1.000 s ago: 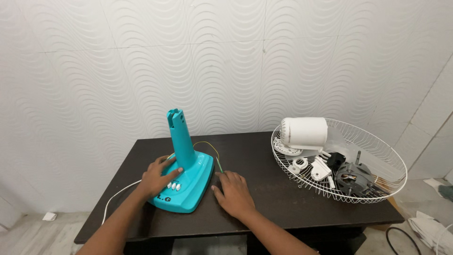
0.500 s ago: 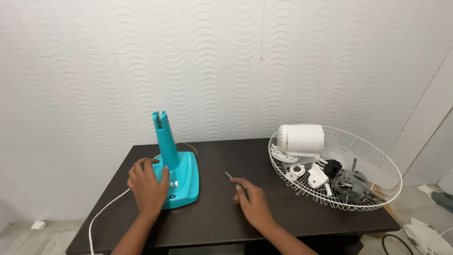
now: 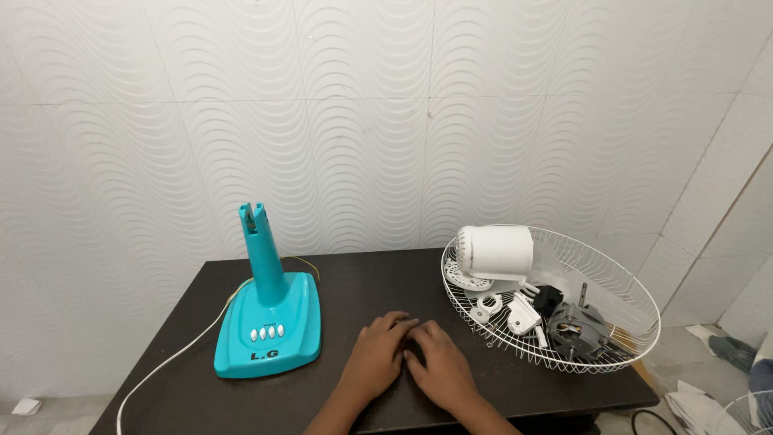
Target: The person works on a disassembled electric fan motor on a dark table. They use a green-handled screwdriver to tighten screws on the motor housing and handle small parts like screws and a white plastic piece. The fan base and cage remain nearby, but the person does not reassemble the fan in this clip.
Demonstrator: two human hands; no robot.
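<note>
Table (image 3: 201, 306): dark wood-look top, matt, faint grain. Fan base (image 3: 270, 322): turquoise plastic, smooth, glossy. Cord (image 3: 173, 362): white, smooth sheath. Grille (image 3: 620, 282): white coated wire. Motor cover (image 3: 495, 251): white plastic, smooth, satin. Motor (image 3: 581, 329): grey bare metal, dull. Wall (image 3: 386, 113): white wave-relief tiles, slight sheen.

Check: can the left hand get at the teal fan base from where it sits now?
Probably yes. The left hand rests on the dark table beside the right hand, with bare tabletop between it and the teal fan base. Nothing stands in that gap; the white cord trails off the base's far side.
</note>
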